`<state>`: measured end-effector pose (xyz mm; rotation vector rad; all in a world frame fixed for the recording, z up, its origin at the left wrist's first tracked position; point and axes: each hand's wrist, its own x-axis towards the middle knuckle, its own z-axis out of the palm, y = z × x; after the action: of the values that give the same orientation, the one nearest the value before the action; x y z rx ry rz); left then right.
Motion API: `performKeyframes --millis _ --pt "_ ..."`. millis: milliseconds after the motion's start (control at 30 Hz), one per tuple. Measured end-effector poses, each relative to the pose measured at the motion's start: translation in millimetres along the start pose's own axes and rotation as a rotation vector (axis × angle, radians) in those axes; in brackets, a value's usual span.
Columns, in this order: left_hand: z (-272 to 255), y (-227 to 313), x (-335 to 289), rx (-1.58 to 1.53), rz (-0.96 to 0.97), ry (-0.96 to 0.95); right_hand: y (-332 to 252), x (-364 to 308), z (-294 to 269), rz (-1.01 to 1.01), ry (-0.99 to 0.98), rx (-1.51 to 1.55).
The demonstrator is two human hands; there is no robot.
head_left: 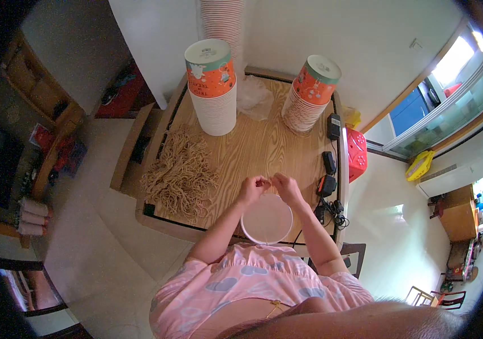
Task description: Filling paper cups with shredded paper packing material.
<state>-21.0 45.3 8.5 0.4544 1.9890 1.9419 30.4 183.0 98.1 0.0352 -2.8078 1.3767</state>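
So the white bucket sat at the near edge of the desk, mouth up, tucked between the forearms and close to the body. The left hand and right hand were almost together just past its far rim, fingers curled in, no telling what they were clamped on, if anything. Bucket was bodyward of both, neither clearly nearer, long axis hard to judge. Tangled twine lay off left, two bottoms-up bucket stacks farther back.
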Motion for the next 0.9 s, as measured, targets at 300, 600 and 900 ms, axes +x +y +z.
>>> performKeyframes --millis 300,600,900 --pt "-10 7 9 -0.257 -0.248 0.019 -4 -38 33 -0.259 0.124 -0.19" --pt "-18 12 5 -0.345 -0.402 -0.002 3 -39 37 -0.251 0.199 -0.189" --pt "-17 -8 4 -0.219 -0.349 0.0 13 -36 45 -0.221 0.259 -0.084"
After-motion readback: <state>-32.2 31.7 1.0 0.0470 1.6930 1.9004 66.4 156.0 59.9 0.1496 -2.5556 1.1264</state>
